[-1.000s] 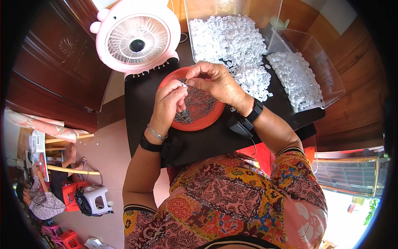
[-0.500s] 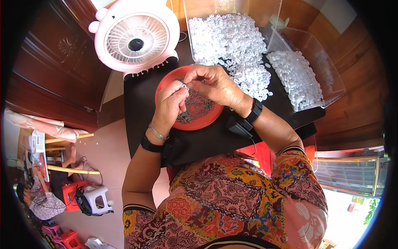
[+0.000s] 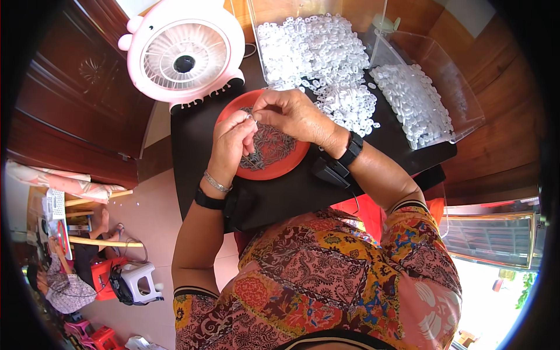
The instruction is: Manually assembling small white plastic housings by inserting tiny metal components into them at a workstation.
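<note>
Above one round red plastic plate, the left hand pinches one small white plastic piece; the right hand meets it with narrowed fingers, their hold impossible to tell. Uncountable slim grey pieces fill the plate. Beyond it: one pink fan left, two clear plastic bins right.

I sit at a black table over a pinkish floor, with a dark wooden door at left and bright daylight at right.
</note>
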A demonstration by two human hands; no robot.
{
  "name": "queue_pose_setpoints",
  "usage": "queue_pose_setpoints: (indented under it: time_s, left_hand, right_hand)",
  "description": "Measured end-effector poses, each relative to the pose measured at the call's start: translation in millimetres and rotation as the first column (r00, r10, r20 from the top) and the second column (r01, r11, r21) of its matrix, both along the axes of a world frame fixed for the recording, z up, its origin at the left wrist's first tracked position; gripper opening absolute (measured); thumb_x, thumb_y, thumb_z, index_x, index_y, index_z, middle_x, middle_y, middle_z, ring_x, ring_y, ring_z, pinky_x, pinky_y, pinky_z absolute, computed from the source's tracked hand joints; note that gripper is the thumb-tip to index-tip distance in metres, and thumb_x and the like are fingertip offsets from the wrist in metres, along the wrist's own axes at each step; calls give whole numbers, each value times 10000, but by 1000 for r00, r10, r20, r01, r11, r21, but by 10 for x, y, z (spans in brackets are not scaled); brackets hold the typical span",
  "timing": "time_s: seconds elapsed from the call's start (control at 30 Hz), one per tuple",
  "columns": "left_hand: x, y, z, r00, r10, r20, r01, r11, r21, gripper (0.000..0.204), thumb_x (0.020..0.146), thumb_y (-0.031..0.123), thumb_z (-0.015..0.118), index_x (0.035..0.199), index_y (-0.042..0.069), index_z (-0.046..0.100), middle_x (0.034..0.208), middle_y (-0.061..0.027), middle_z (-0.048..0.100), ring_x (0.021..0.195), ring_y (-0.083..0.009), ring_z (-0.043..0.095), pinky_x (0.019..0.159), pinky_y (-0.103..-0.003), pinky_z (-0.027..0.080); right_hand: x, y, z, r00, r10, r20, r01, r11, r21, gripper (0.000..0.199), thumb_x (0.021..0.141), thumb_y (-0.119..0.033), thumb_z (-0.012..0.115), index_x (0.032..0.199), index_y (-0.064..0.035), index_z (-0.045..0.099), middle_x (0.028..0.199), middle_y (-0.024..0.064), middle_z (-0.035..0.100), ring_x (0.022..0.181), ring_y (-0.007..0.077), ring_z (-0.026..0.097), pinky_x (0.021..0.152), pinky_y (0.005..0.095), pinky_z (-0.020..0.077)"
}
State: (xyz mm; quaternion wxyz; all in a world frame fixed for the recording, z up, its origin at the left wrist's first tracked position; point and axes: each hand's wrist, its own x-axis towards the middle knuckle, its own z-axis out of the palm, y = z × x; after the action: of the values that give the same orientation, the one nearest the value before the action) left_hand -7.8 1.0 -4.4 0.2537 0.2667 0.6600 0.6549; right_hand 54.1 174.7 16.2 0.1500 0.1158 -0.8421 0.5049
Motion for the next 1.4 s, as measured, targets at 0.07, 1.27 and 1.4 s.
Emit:
queue_pose_setpoints:
  time_s: [0.07,1.27,1.4]
  left_hand:
    - [6,0,8,1000,-1,7,1,1000,-4,228,914,204,496,764,36,536,581,7,439,492,-92,460,466,-207,356]
    - [0,-22,45,999,40,32,-42,997,58,231,907,190,499,729,50,543,574,9,500,478,-63,472,434,-182,352]
    - [1,-31,61,998,44,34,-45,998,43,229,907,193,492,736,50,547,591,0,516,494,-73,487,449,-187,365]
  right_hand:
    - [-5,-12,-41,1000,-19,-24,19,1000,-7,87,863,-88,651,889,-5,643,768,58,643,727,107,610,678,268,493]
    - [-330,905,-354,791,-597,-133,452,424,785,214,801,-184,511,848,-70,686,917,154,677,867,336,660,753,435,531]
    - [-310,896,-309,810,-573,-127,476,513,714,209,812,-190,539,864,-51,686,883,164,679,849,340,660,732,422,531]
